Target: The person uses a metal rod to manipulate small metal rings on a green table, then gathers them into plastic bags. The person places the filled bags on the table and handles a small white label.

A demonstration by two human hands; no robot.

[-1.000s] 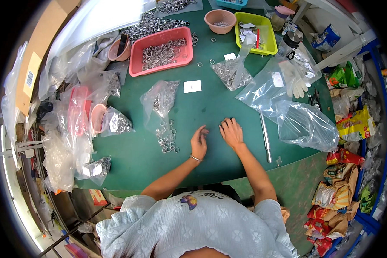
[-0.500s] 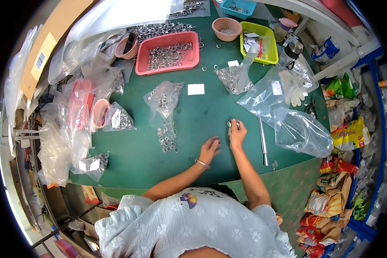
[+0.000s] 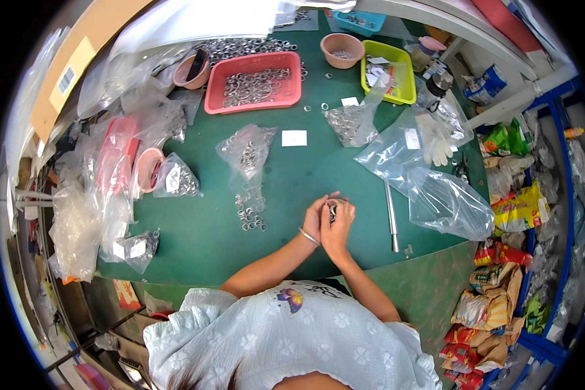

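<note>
In front of me my two hands meet low over the green table. Small metal rings (image 3: 332,211) show between them. My right hand (image 3: 342,221) is closed over these rings. Cupped against them from the other side is my left hand (image 3: 312,219), its fingers partly hidden behind the right one. To the left, a clear plastic bag (image 3: 246,146) lies with its mouth toward me, and loose rings (image 3: 249,211) spill from it. A white paper slip (image 3: 294,138) lies beyond my hands. On the right rests a tapered metal rod (image 3: 390,218).
A pink tray (image 3: 253,107) of rings stands at the back, beside a small pink bowl (image 3: 342,51) and a yellow-green basket (image 3: 406,84). Empty-looking clear bags (image 3: 448,201) cover the right side. More bagged rings (image 3: 181,179) and plastic bags (image 3: 81,224) crowd the left.
My right hand has moved left and toward me with the rings, and my left hand has come up against it. The hands were apart before. The view has shifted slightly.
</note>
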